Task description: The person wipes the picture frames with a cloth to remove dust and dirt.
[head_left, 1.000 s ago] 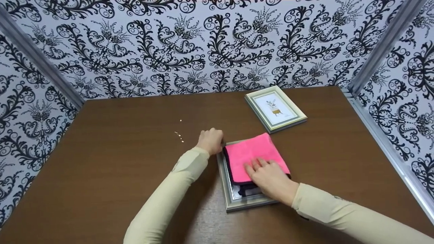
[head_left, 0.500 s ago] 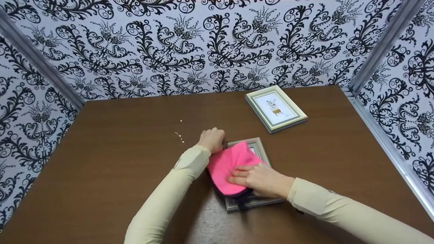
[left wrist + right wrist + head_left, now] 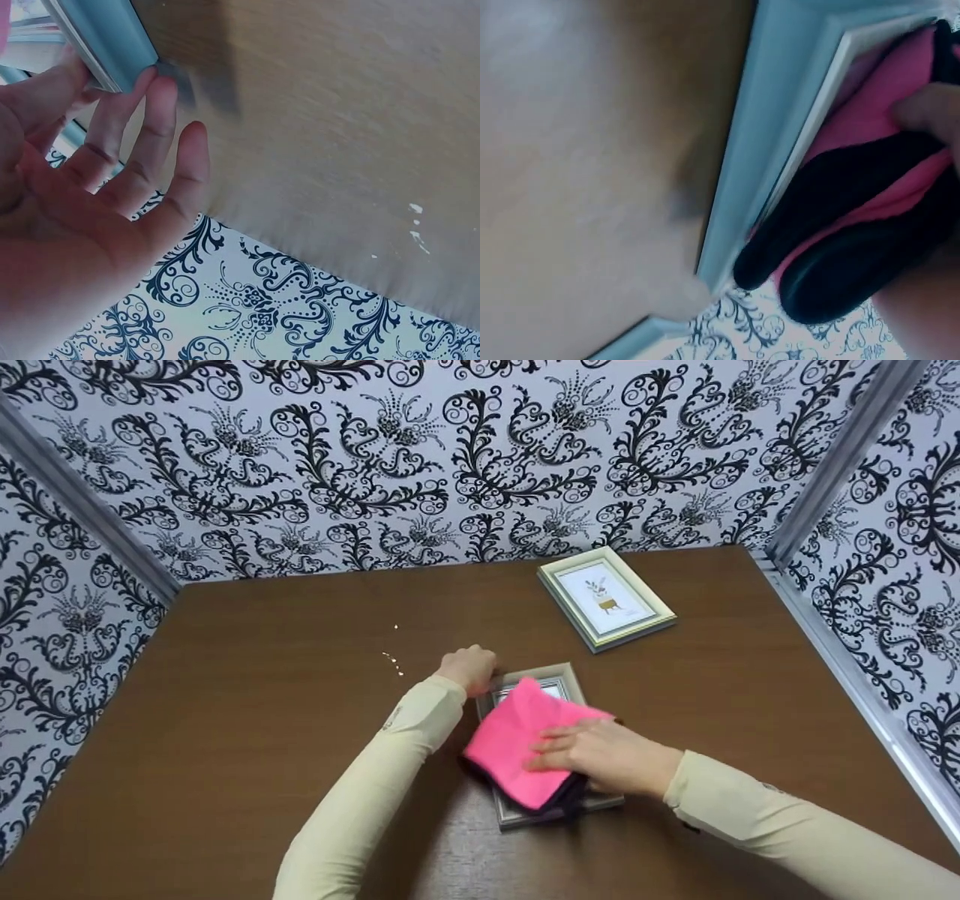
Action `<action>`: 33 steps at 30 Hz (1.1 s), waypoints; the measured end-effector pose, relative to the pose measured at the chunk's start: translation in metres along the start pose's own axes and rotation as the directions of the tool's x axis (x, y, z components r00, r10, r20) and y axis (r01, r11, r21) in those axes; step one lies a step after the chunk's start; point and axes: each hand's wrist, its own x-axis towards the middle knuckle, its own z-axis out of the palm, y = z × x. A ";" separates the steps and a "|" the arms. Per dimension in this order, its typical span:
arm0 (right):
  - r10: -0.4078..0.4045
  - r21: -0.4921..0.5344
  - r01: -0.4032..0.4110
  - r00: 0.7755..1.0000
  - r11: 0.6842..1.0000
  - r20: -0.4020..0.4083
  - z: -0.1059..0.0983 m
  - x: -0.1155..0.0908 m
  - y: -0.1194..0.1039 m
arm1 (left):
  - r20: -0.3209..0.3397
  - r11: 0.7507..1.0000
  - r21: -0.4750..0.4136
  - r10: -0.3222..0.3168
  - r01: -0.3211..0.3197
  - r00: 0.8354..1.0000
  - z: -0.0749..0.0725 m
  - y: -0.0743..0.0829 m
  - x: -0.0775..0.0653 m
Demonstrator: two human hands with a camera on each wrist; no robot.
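A picture frame (image 3: pixel 564 682) with a pale rim lies flat on the brown table. My left hand (image 3: pixel 469 669) holds it at its far left corner; in the left wrist view the thumb and some fingers (image 3: pixel 160 109) meet the corner from either side. A folded pink cloth (image 3: pixel 510 735) with dark edging covers much of the frame and overhangs its left side. My right hand (image 3: pixel 592 750) lies over the cloth, fingers spread across its top. In the right wrist view the thumb (image 3: pixel 926 112) sits against the cloth's pink folds. Most of the picture is hidden.
Behind and to the right lies a second picture frame (image 3: pixel 607 600) showing a potted plant. Small pale specks (image 3: pixel 394 661) are scattered on the table (image 3: pixel 262 697) left of the left hand. Patterned walls (image 3: pixel 375 472) enclose the back and sides.
My right hand has swept the cloth left and toward me across the frame, then slightly back right, turning the cloth. The frame's far right corner is uncovered. The left hand stays at its corner.
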 end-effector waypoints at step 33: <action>0.151 0.160 -0.143 0.988 0.977 -0.039 -0.009 0.022 -0.019 | -0.056 0.998 0.050 0.041 -0.039 0.998 -0.004 -0.001 0.002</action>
